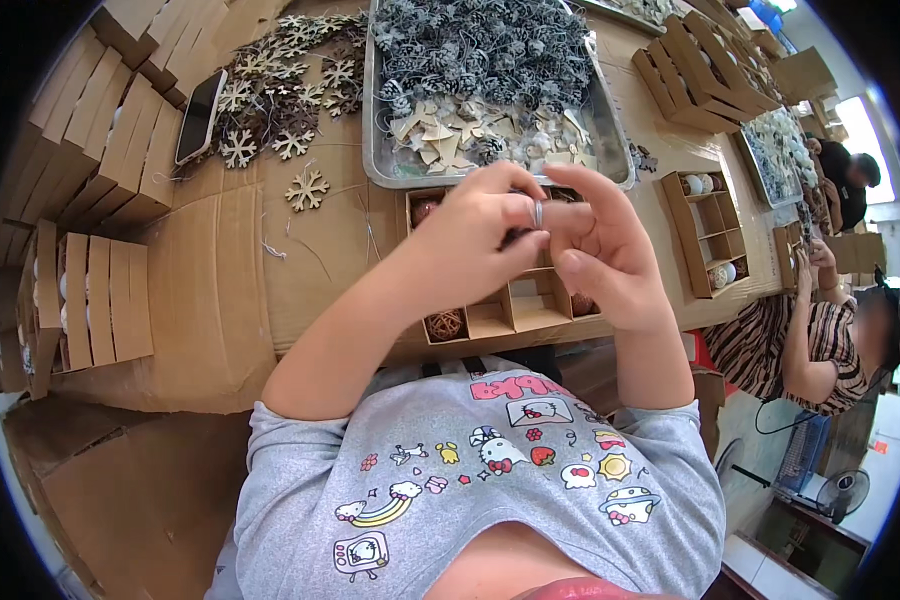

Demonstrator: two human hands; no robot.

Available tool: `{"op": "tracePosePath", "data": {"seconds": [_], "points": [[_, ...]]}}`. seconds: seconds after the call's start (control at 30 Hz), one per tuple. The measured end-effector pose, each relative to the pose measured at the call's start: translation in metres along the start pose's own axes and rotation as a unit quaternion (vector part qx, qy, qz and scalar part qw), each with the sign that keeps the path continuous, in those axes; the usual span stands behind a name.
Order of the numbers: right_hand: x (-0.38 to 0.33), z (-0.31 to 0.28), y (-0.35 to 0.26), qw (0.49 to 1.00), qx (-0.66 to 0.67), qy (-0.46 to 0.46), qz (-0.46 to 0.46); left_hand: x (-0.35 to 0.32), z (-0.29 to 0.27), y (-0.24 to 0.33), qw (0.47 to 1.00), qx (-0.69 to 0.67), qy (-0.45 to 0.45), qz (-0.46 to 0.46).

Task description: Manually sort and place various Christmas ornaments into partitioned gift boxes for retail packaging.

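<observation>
My left hand (485,218) is closed in a pinch above a divided cardboard box (490,328). A small silvery band (538,213) shows at its fingertips; whether it is a ring or a loose piece I cannot tell. Facing it, my right hand (610,250) has its index finger and thumb apart, while another finger reaches to the band. Nothing shows in that palm. Beneath my hands, the box holds a brown woven vine ball (445,323) in its near left compartment. Part of a brown ball (583,303) shows near its right end. My hands hide much of the box.
Beyond is a metal tray (370,150) of frosted pine cones (480,50) and pale wooden pieces (450,135). Wooden snowflakes (307,187) and a phone (201,117) lie left, beside stacked cardboard boxes (105,300). Right are another divided box (705,235) and a person in stripes (820,350).
</observation>
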State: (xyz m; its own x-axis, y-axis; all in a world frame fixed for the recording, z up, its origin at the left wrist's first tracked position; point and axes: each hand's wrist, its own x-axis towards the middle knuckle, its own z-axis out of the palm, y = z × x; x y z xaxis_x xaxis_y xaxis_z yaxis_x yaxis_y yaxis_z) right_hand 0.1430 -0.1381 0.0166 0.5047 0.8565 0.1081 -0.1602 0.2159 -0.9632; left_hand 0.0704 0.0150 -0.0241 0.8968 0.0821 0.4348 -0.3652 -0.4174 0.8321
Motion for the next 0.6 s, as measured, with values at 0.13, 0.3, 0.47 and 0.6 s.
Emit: {"op": "tracePosePath", "data": {"seconds": [0.13, 0.3, 0.47, 0.6], "points": [[0.01, -0.015, 0.017, 0.766, -0.6, 0.085, -0.216, 0.007, -0.006, -0.004, 0.96, 0.259, 0.071, 0.077], [-0.01, -0.022, 0.025, 0.912, -0.403, -0.039, -0.061, 0.0, -0.008, 0.006, 0.968, 0.238, 0.025, 0.082], [-0.015, -0.009, 0.03, 0.993, -0.033, 0.021, -0.112, -0.001, 0.009, 0.011, 0.991, 0.116, 0.069, 0.022], [-0.018, -0.021, 0.043, 0.967, -0.219, 0.042, -0.121, -0.016, 0.006, 0.015, 0.985, 0.159, 0.027, -0.063]]}}
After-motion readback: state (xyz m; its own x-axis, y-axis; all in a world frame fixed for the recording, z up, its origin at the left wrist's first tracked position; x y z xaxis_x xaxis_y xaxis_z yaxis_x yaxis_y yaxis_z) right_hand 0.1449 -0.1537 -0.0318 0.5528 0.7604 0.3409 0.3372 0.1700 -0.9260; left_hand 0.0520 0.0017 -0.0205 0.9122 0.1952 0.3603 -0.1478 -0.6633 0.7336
